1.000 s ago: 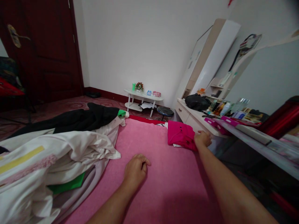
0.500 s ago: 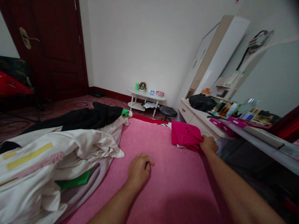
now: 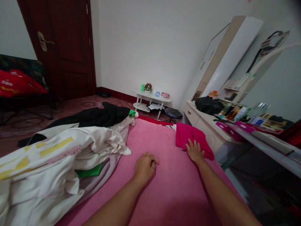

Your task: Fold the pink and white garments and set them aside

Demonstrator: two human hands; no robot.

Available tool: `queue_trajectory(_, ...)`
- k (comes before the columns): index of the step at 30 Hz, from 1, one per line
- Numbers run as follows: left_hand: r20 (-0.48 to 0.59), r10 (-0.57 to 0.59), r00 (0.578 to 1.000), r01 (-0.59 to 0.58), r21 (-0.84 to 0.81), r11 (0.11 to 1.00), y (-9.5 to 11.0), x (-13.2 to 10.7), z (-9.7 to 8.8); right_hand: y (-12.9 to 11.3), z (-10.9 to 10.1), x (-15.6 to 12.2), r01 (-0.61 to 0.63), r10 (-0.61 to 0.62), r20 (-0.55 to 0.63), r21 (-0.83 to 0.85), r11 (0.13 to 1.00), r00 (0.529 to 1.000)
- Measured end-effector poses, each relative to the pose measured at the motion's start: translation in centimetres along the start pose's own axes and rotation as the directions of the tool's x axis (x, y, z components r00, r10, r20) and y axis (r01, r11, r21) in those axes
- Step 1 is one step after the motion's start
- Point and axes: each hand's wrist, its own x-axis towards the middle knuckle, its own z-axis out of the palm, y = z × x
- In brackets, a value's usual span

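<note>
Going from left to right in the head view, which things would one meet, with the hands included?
Red bag, left hand, round stool, folded bright pink garment with right hand on it, dressing-table mirror.

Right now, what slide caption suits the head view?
Open right-hand grip on a folded magenta garment; curled left-hand grip over the pink cover.

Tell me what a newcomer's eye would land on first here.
Probably the hot-pink garment, lying folded at the right of the pink cover, with the right hand spread on its near edge. Next might come the rumpled white cloth heaped at the left, then the dark red door at the back left.
</note>
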Motion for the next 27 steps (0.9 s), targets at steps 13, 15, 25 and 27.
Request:
queue_trajectory(13, 0.015, 0.044, 0.999, -0.045, 0.04, 0.998, -0.3, -0.4, -0.3, -3.9, -0.3, -10.5, -0.06, 0.063, 0.036, -0.08, 0.995, 0.997)
queue_trajectory(15, 0.031, 0.055, 0.998, -0.057, 0.052, 0.997, -0.1, -0.6, -0.4, -5.5, -0.4, -12.7, -0.013, 0.018, 0.047, -0.096, 0.995, 0.999)
queue_trajectory(25, 0.562, 0.273, 0.781, -0.394, 0.104, 0.913, 2.6, -7.9, -4.9, -7.5, -1.2, -19.0, 0.241, -0.238, 0.038, -0.121, 0.963, 0.971)
queue_trajectory(27, 0.706, 0.321, 0.632, -0.456, 0.004, 0.89, 3.7, -10.3, -8.3, -7.1, -1.3, -18.8, 0.242, -0.238, 0.044, -0.094, 0.966, 0.97)
